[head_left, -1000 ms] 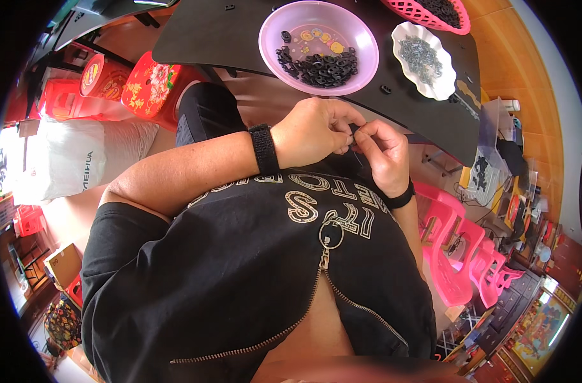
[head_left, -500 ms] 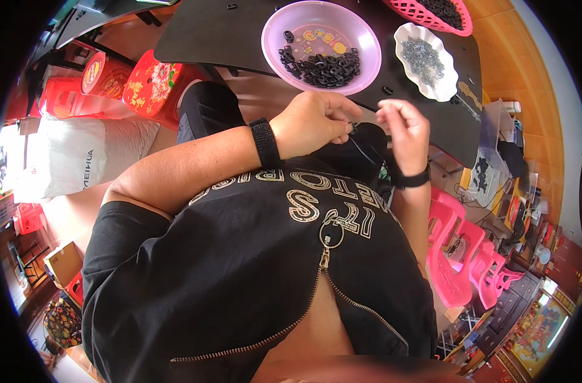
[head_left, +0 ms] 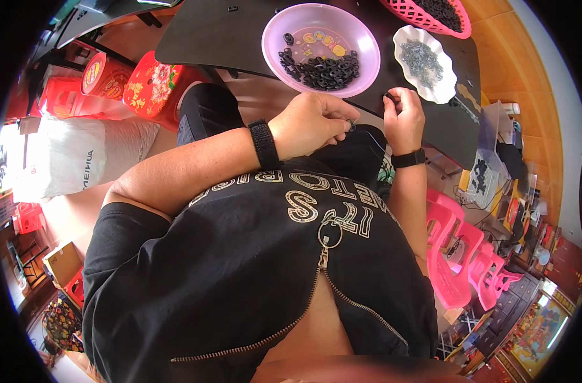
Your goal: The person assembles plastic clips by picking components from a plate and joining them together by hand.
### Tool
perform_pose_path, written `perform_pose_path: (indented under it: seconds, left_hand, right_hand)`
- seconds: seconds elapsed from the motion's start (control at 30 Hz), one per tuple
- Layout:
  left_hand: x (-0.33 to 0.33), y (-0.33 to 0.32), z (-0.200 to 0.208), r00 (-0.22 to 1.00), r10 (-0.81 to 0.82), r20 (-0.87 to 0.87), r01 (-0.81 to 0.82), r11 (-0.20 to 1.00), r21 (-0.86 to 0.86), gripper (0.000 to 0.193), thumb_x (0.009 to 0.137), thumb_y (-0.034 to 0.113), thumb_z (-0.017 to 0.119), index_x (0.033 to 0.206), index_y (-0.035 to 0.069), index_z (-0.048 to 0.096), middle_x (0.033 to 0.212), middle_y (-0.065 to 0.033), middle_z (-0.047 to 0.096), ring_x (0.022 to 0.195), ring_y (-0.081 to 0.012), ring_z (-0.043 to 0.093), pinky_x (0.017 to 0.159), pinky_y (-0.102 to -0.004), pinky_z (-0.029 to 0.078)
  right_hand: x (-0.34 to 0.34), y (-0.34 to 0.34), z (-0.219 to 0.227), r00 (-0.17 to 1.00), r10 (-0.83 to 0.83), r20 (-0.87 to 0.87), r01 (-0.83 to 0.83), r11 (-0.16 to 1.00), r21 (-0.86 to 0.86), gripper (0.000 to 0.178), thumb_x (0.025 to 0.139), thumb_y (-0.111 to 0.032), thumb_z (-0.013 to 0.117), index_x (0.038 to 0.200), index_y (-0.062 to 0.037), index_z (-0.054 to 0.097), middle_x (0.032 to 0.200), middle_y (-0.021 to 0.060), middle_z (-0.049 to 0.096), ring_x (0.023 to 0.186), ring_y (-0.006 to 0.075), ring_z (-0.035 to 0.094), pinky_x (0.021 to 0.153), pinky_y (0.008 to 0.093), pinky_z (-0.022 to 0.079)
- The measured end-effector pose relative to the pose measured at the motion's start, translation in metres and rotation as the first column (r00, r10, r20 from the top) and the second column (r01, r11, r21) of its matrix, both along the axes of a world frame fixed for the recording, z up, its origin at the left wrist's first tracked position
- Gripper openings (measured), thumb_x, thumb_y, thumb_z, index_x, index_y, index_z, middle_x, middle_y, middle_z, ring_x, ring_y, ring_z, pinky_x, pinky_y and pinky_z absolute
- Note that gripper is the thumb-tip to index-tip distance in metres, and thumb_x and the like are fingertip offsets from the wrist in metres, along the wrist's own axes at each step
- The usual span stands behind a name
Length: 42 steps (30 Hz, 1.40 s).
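My left hand point(head_left: 310, 124) is closed in a pinch on a small dark piece point(head_left: 351, 126) that shows at its fingertips, just in front of the table edge. Its exact kind is too small to tell. Over the table's near edge, my right hand point(head_left: 404, 120) has thumb and fingers closed on a small black plastic piece point(head_left: 389, 96). Between and beyond the hands stands a pale purple bowl point(head_left: 362, 39) with many black ring-like plastic pieces point(head_left: 329, 71). A white scalloped dish point(head_left: 445, 91), right of it, holds small clear pieces point(head_left: 421, 61).
A pink woven basket point(head_left: 413, 19) of black pieces is at the far right of the dark table point(head_left: 208, 32). Red stools point(head_left: 152, 86) and a white sack point(head_left: 80, 159) stand at left. Pink chairs point(head_left: 447, 255) are at right, below a clear plastic box point(head_left: 492, 124).
My right hand has moved away from the left, forward to the table edge, and closed on the black piece lying there. My left hand has barely moved, still pinching its piece.
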<state>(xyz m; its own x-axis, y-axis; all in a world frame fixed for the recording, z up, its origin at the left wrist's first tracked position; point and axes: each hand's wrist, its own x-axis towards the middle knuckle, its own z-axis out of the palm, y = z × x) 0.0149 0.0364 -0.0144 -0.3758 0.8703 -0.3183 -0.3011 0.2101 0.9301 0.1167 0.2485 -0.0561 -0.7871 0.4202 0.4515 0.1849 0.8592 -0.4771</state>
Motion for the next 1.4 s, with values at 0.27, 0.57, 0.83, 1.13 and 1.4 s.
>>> perform_pose_path:
  seconds: [0.27,0.57,0.83,1.13,1.4]
  left_hand:
    - [0.002,0.000,0.001,1.000,0.018,0.004,-0.018,1.000,0.004,0.029,0.091,0.000,0.056,0.119,-0.005,0.059,0.085,-0.0047,0.064,0.074,-0.0076,0.059,0.069,-0.0225,0.052]
    - [0.006,0.000,0.000,0.979,0.064,-0.193,-0.040,0.991,0.126,0.031,0.087,-0.005,0.055,0.118,-0.004,0.059,0.081,-0.0001,0.060,0.074,-0.0061,0.058,0.070,-0.0205,0.051]
    - [0.007,-0.001,0.004,0.969,0.050,-0.241,-0.024,0.993,0.113,0.034,0.086,-0.007,0.055,0.119,-0.003,0.058,0.080,0.0007,0.059,0.072,-0.0055,0.057,0.069,-0.0202,0.050]
    - [0.008,-0.002,0.006,0.974,0.038,-0.224,-0.013,0.994,0.113,0.036,0.084,-0.007,0.056,0.120,-0.003,0.057,0.080,0.0002,0.059,0.074,-0.0050,0.058,0.069,-0.0197,0.050]
    - [0.008,-0.003,0.004,0.974,0.036,-0.222,-0.010,0.993,0.121,0.035,0.085,-0.007,0.057,0.120,-0.003,0.057,0.081,0.0001,0.060,0.073,-0.0052,0.058,0.069,-0.0199,0.051]
  right_hand:
    - [0.016,-0.027,0.015,0.988,-0.005,-0.156,-0.119,0.625,-0.771,0.011,0.085,-0.007,0.068,0.095,-0.0009,0.067,0.079,0.0015,0.065,0.064,0.0065,0.056,0.060,0.0201,0.044]
    - [0.023,-0.066,0.035,0.976,0.027,-0.214,-0.215,0.198,-0.956,0.014,0.090,-0.006,0.062,0.101,-0.0002,0.067,0.086,0.0026,0.068,0.070,0.0074,0.060,0.062,0.0195,0.047]
    - [0.025,-0.072,0.040,0.980,0.049,-0.192,-0.199,0.246,-0.949,0.011,0.091,-0.007,0.061,0.098,-0.0006,0.067,0.081,0.0024,0.067,0.068,0.0073,0.060,0.062,0.0197,0.046]
    - [0.026,-0.075,0.043,0.982,0.050,-0.181,-0.187,0.358,-0.915,0.010,0.090,-0.006,0.063,0.097,-0.0016,0.068,0.080,0.0006,0.066,0.068,0.0057,0.059,0.062,0.0189,0.046]
    - [0.026,-0.076,0.045,0.978,0.092,-0.185,-0.206,0.395,-0.895,0.010,0.089,-0.004,0.063,0.098,-0.0020,0.068,0.080,-0.0005,0.066,0.067,0.0044,0.057,0.062,0.0181,0.046]
